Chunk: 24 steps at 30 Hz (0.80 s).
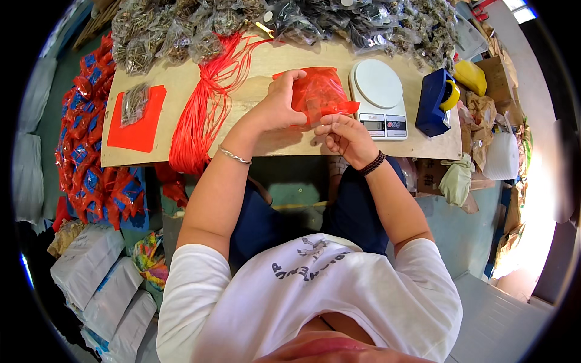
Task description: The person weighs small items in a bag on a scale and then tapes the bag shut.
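A red plastic bag (320, 90) with something inside lies on the wooden table, left of a white kitchen scale (379, 97). My left hand (283, 102) rests at the bag's left side, thumb and fingers spread around that edge. At the bag's near edge, my right hand (347, 136) has thumb and forefinger pinched on what looks like a strip of clear tape (314, 111) lying over the bag. A bundle of red plastic strings (199, 122) lies left of my hands. Farther left, a clear bag of screws (135, 104) sits on flat red bags (153, 127).
Many clear bags of metal hardware (179, 34) are heaped along the far edge. A blue tape dispenser (433, 104) with yellow tape stands right of the scale. Filled red bags (84, 149) are piled left of the table, above white wrapped packages (91, 267).
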Each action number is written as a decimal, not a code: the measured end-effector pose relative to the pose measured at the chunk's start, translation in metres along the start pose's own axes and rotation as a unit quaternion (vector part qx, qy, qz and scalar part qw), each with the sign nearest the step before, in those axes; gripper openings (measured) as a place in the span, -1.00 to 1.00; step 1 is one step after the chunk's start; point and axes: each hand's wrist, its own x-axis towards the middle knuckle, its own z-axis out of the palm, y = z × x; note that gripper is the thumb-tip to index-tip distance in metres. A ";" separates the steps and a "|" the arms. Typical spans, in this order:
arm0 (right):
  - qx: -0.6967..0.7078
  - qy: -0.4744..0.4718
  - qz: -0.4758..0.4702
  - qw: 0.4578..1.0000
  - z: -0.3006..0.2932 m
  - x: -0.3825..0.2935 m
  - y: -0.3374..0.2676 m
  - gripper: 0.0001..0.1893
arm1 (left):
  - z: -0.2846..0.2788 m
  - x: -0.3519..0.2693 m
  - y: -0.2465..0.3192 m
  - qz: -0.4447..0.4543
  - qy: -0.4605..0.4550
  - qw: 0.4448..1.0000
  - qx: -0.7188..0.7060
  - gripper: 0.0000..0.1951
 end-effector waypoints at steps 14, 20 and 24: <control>0.012 0.025 0.008 1.000 -0.003 -0.005 0.006 -0.77 | 0.035 0.016 -0.006 0.021 0.142 0.976 0.165 -0.25; -0.018 0.089 0.065 0.994 -0.001 -0.005 0.006 -0.74 | 0.033 0.016 -0.007 0.031 0.137 0.974 0.177 -0.27; -0.025 0.131 -0.038 0.990 0.001 -0.004 0.010 -0.76 | 0.026 0.011 -0.005 0.057 0.126 0.973 0.184 -0.28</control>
